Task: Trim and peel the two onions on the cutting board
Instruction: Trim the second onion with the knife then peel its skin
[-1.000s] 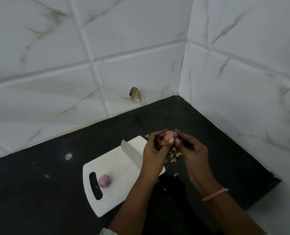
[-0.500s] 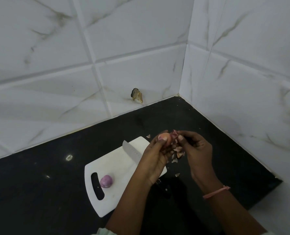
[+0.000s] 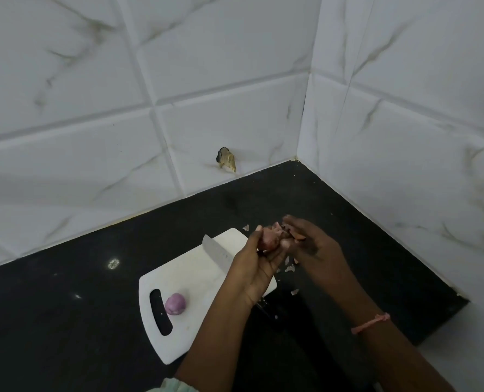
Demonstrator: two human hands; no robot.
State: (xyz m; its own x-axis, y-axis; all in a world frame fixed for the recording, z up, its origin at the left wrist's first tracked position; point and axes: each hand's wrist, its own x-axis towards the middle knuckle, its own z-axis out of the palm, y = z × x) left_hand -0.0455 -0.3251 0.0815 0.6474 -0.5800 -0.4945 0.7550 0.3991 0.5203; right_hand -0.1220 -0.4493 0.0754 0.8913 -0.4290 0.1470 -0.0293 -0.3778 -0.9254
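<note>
My left hand (image 3: pixel 256 268) grips a small pinkish onion (image 3: pixel 270 239) above the far right corner of the white cutting board (image 3: pixel 195 281). My right hand (image 3: pixel 313 244) pinches loose brown-pink skin (image 3: pixel 293 232) at the onion's top. A second onion (image 3: pixel 174 304), peeled and purple, lies on the board beside its handle slot. A knife blade (image 3: pixel 217 253) lies across the board; my left forearm hides its handle end.
Bits of onion skin (image 3: pixel 290 267) lie on the black counter (image 3: pixel 65 321) by the board's right edge. White tiled walls meet in a corner close behind, with a chipped hole (image 3: pixel 226 159) in one tile. The counter ends at the right (image 3: pixel 444 323).
The right hand's fingers have worked at the onion's top and now pull a strip of skin away to the right. The left hand has turned the onion slightly. Board, knife and purple onion stayed put.
</note>
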